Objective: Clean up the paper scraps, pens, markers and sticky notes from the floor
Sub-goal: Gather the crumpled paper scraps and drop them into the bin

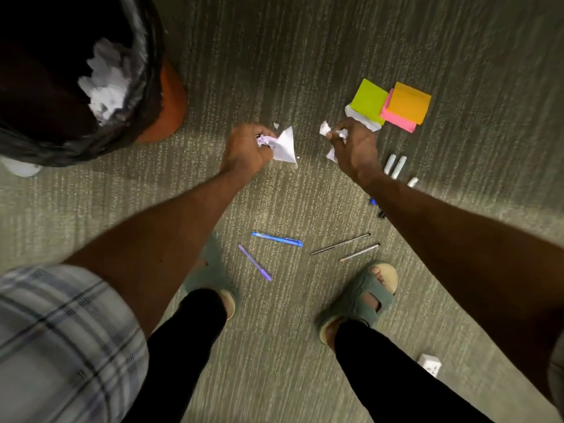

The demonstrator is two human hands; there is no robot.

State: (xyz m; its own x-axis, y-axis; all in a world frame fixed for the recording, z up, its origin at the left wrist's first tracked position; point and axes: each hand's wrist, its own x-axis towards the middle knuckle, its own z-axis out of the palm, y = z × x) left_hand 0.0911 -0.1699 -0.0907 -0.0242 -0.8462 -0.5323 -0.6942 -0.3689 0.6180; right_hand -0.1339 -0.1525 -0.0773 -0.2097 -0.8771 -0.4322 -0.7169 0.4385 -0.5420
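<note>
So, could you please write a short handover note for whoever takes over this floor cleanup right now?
Left hand: shut on crumpled paper scraps.
Right hand: shut on more scraps.
Done: some white scraps already sit in the black-lined bin, at the left.
Left on the carpet: one white scrap partly under the sticky note pads; white markers beside the right wrist; blue pen, purple pen and two pencils between the feet.
Next, probably: drop both handfuls in the bin, then gather the rest.
</note>
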